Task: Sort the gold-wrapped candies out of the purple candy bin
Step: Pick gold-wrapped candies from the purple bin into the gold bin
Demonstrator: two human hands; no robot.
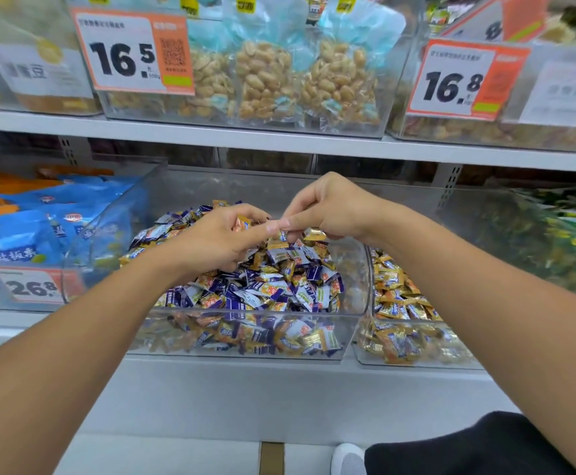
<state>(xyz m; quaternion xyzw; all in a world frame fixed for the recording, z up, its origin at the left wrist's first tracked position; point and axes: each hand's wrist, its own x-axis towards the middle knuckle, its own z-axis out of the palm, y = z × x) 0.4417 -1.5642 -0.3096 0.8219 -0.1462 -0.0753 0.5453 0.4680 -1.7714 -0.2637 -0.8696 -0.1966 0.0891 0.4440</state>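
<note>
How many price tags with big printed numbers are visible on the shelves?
3: the 16.5 tag upper left, the 16.8 tag upper right, the 26.8 tag lower left. Others may be hidden.

Hands: two, a left hand [218, 240] and a right hand [327, 209], both over the centre bin.
Gold candies held: at least three, one in the left hand [243, 222], two at the right hand's fingertips [277, 241] [314, 233].
Clear bins on the near shelf: four, namely the blue-packet bin at left [142, 176], the candy bin at centre [245, 351], the gold candy bin to its right [413, 359] and a green-packet bin at far right [519, 214].
Loose candies in the centre bin: too many to count.
Peanut bags on the far shelf: three clearly seen [266, 80].
Price tags: three, reading 16.5 [122, 56], 16.8 [451, 84] and 26.8 [32, 286].
</note>
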